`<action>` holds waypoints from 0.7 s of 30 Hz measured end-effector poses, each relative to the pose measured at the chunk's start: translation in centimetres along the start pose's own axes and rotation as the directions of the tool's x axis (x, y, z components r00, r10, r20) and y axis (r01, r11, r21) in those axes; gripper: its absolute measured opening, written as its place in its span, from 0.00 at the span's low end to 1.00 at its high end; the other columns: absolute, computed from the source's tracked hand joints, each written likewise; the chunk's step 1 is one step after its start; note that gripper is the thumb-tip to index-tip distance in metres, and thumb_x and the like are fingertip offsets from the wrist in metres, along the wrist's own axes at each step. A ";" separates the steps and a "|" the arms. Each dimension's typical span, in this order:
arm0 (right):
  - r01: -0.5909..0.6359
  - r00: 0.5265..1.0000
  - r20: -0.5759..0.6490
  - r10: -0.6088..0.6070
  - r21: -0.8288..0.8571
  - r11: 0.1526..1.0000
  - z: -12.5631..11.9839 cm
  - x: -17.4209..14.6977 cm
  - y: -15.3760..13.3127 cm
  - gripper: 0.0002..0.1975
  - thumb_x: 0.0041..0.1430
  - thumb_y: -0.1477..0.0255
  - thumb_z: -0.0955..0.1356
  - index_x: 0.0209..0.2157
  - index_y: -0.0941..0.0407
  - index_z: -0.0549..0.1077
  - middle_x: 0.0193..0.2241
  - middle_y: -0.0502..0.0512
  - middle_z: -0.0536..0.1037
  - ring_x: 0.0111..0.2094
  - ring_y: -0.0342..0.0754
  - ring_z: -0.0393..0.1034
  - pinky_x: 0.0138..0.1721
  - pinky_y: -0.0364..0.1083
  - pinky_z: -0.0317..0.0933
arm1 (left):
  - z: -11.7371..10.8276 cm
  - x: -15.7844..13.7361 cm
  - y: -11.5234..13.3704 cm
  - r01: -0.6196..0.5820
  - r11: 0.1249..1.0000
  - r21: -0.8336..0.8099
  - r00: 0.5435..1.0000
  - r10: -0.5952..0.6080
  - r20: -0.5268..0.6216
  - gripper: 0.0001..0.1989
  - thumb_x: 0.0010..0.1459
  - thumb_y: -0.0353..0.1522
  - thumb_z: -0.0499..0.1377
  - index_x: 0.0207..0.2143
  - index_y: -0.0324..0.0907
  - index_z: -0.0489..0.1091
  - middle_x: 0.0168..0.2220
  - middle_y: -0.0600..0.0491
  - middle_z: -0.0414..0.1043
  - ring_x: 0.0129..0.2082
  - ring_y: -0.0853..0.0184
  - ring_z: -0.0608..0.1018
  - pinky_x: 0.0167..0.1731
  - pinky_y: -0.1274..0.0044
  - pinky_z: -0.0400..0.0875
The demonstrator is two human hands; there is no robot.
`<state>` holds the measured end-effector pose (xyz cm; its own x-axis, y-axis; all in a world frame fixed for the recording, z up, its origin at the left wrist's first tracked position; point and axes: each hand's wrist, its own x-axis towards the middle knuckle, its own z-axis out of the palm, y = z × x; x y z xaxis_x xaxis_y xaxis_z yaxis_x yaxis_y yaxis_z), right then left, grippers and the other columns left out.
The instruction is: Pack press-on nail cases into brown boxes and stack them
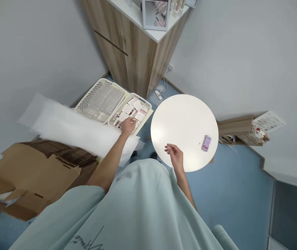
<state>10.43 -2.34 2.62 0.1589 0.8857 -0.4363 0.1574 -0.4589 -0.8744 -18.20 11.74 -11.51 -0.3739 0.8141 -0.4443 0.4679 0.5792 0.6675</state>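
My left hand (128,126) reaches over the near edge of a small white perforated basket (148,104). Its fingers are partly stretched out above small white packets (126,108), several of which lie loosely in the basket, some with dark red or pink patterns. I see nothing held in that hand, though whether the fingertips touch a packet is unclear. My right hand (176,155) hovers at the near left part of a round white table (185,118). Its fingers are loosely bent and apart, with nothing visible between them.
A larger white basket (86,99) stands left of the small one. White wrapping sheets (70,126) and flattened cardboard (33,173) lie at left. A blurred purple item (206,143) rests on the table. Behind stands a wooden cabinet (130,48); a power strip (158,94) lies on the floor.
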 end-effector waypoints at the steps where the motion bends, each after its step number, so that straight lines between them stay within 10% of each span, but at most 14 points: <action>1: -0.005 1.000 -0.026 0.005 0.000 1.000 0.4 -0.5 0.1 0.24 0.62 0.49 0.76 0.47 0.53 0.84 0.46 0.62 0.89 0.45 0.57 0.85 0.50 0.56 0.77 | 0.2 1.1 -0.1 -0.008 0.999 0.033 1.000 0.007 0.020 0.17 0.68 0.32 0.62 0.55 0.37 0.80 0.55 0.40 0.86 0.59 0.49 0.83 0.62 0.64 0.73; 13: -0.028 0.954 -0.297 0.041 0.048 0.998 2.0 -4.6 1.6 0.27 0.60 0.46 0.76 0.46 0.54 0.84 0.46 0.64 0.89 0.44 0.58 0.85 0.49 0.58 0.79 | 1.6 6.0 -1.0 -0.013 0.992 0.128 0.995 0.000 0.103 0.12 0.64 0.34 0.63 0.44 0.39 0.84 0.48 0.36 0.86 0.54 0.43 0.84 0.54 0.60 0.77; 21: 0.035 0.980 -0.195 -0.041 -0.030 0.999 1.8 -2.6 1.0 0.24 0.64 0.48 0.75 0.47 0.54 0.84 0.46 0.62 0.89 0.45 0.57 0.85 0.52 0.57 0.77 | -2.0 3.7 0.5 -0.044 0.997 -0.057 0.995 0.049 0.091 0.13 0.65 0.36 0.61 0.43 0.38 0.83 0.48 0.41 0.87 0.46 0.53 0.87 0.50 0.66 0.78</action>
<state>8.37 -5.01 2.49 0.3398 0.8728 -0.3504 0.1922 -0.4292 -0.8825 -20.99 14.93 -11.64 -0.2764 0.8417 -0.4638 0.4373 0.5399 0.7193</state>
